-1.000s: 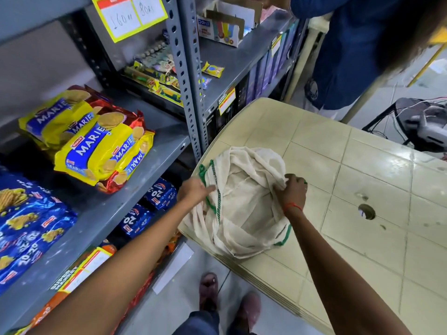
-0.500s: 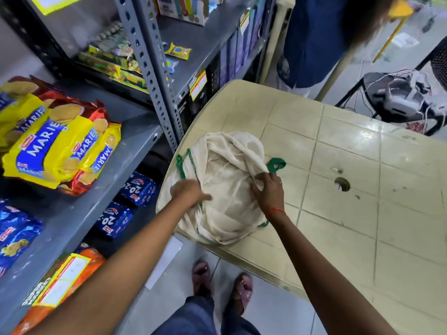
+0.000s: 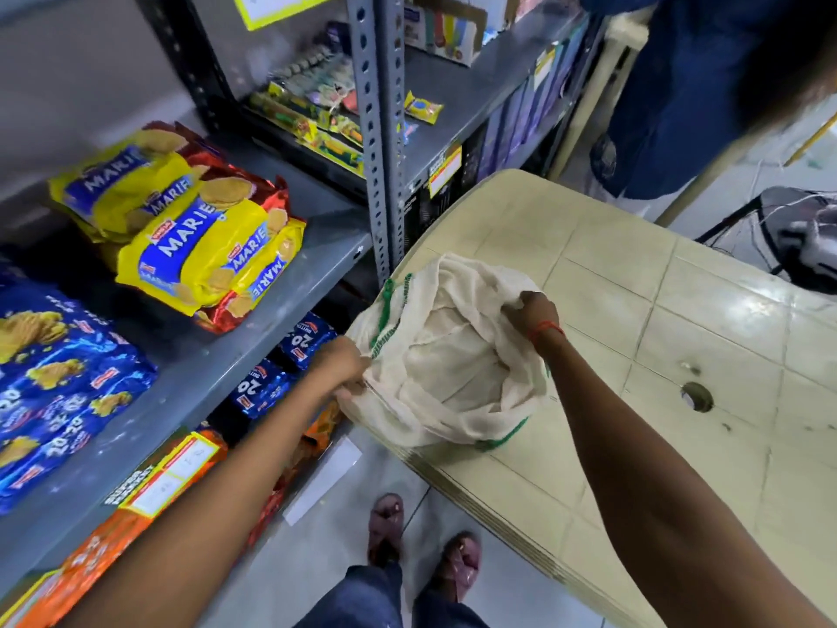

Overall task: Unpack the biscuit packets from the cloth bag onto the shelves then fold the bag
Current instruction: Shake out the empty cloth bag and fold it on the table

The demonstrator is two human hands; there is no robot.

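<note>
A cream cloth bag (image 3: 453,369) with green trim sits at the near left corner of a beige plastic table (image 3: 634,310). Its mouth is pulled wide and I see only cloth inside. My left hand (image 3: 342,367) grips the bag's left rim off the table edge. My right hand (image 3: 532,312) pinches the right rim, lifted a little. Yellow Marie biscuit packets (image 3: 199,237) lie stacked on the grey middle shelf (image 3: 253,337). Blue 20-20 packets (image 3: 59,387) lie further left on the same shelf.
More blue 20-20 packets (image 3: 281,369) and orange packets (image 3: 90,568) fill the lower shelves. A grey slotted upright (image 3: 378,142) stands between shelf bays. A person in blue (image 3: 706,92) stands beyond the table. A fan (image 3: 797,237) is at the right. My feet (image 3: 421,537) are on the floor.
Both hands have pulled the bag's rim apart, so its mouth now stands wide. The left hand has drawn its side off the table edge toward the shelf.
</note>
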